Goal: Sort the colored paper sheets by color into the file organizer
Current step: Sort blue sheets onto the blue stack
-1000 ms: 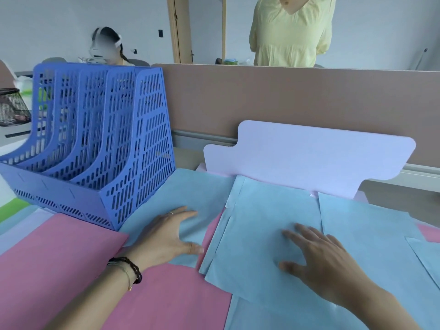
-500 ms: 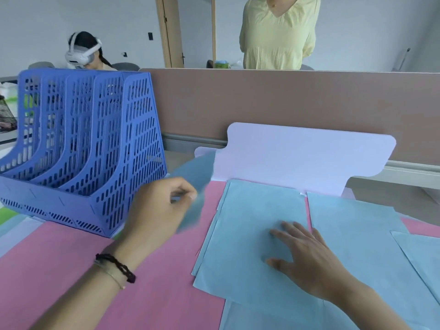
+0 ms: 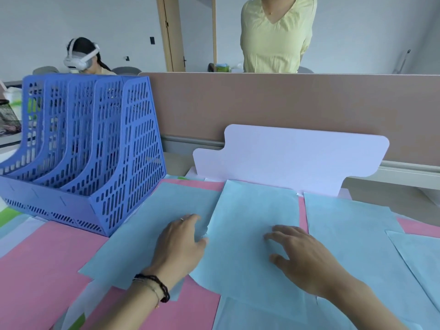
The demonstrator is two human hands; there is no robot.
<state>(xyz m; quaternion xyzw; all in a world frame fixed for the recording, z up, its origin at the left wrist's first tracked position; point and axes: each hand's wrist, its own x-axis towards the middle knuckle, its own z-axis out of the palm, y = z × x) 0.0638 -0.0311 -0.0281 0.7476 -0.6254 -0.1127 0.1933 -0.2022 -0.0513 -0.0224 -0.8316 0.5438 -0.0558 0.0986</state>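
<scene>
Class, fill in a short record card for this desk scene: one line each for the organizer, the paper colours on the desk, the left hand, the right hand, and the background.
organizer: blue file organizer, upright at left, slots look empty
papers: blue sheets overlapping pink sheets; green strip at far left
left hand: flat on a blue sheet, fingers relaxed
right hand: flat on the middle blue sheet
background: lilac board leaning against a desk divider

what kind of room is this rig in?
Likely an open-plan office or lab workstation. A desk partition runs behind the paper-covered desk, a blue file organizer stands at left, and beyond the partition someone sits in a headset at another desk while another person stands.
</scene>
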